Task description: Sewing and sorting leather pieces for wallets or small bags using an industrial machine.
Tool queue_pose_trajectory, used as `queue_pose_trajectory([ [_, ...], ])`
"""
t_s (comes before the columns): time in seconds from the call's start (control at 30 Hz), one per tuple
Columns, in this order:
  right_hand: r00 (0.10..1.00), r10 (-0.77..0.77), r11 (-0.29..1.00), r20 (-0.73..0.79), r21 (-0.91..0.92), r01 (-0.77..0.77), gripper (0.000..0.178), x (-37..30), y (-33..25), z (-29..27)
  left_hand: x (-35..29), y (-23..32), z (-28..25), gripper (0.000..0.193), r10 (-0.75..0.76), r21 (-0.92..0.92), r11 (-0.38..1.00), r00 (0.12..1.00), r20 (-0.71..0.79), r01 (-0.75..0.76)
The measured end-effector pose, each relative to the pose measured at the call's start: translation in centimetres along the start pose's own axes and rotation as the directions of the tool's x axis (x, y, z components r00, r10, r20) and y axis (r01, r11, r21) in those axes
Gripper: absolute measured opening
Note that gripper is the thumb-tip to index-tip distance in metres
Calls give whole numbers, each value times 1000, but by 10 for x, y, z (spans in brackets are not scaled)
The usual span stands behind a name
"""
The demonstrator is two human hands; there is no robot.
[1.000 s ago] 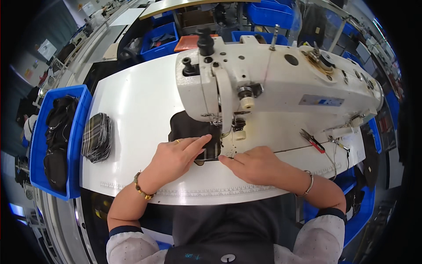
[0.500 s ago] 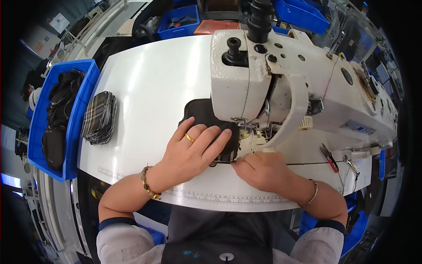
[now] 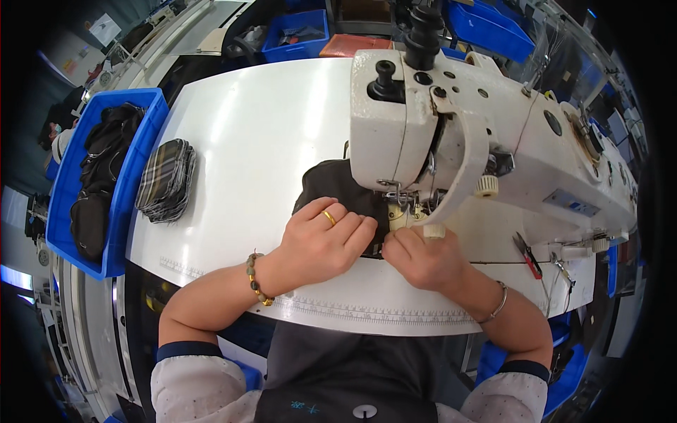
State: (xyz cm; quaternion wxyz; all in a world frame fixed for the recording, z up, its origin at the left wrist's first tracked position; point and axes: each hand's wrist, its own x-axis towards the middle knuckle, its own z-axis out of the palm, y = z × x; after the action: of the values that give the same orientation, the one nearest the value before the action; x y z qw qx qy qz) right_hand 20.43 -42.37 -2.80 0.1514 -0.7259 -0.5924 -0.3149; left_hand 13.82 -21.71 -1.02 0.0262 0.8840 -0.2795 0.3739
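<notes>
A dark brown fabric piece (image 3: 328,185) with rounded corners lies on the white table, its right edge beside the presser foot (image 3: 403,200) of a white sewing machine (image 3: 384,134). My left hand (image 3: 321,243), with a ring and a beaded bracelet, is closed on the near part of the fabric, its fingers curled. Close by, my right hand (image 3: 427,259) pinches the fabric's near right corner, just in front of the needle area. My fingers hide much of the near edge, and the machine head covers part of the far right side.
Left on the table sits a stack of plaid fabric pieces (image 3: 166,181). Beyond it stands a blue bin (image 3: 130,194) holding dark pouches. Red-handled thread snips (image 3: 529,255) lie on the right. A printed ruler strip (image 3: 367,315) runs along the near table edge.
My left hand's fingers have drawn in from a flatter spread to a curl on the fabric. My right hand has shifted slightly away from me, toward the needle. The whole view has shifted a little.
</notes>
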Motion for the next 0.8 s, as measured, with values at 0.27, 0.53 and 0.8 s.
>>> queue_pose_trajectory([
  [0.27, 999, 27, 999, -47, 40, -25, 13, 1, 0, 0, 3, -1, -8, 41, -56, -68, 996, 989, 133, 65],
  [0.53, 1000, 4, 998, 22, 57, -5, 11, -1, 4, -3, 9, -18, -19, 29, -86, -507, 825, 941, 327, 251],
  [0.8, 985, -15, 994, 169, 110, -4, 11, -7, -2, -13, 0, -21, 2, 23, -15, -488, 847, 927, 374, 210],
])
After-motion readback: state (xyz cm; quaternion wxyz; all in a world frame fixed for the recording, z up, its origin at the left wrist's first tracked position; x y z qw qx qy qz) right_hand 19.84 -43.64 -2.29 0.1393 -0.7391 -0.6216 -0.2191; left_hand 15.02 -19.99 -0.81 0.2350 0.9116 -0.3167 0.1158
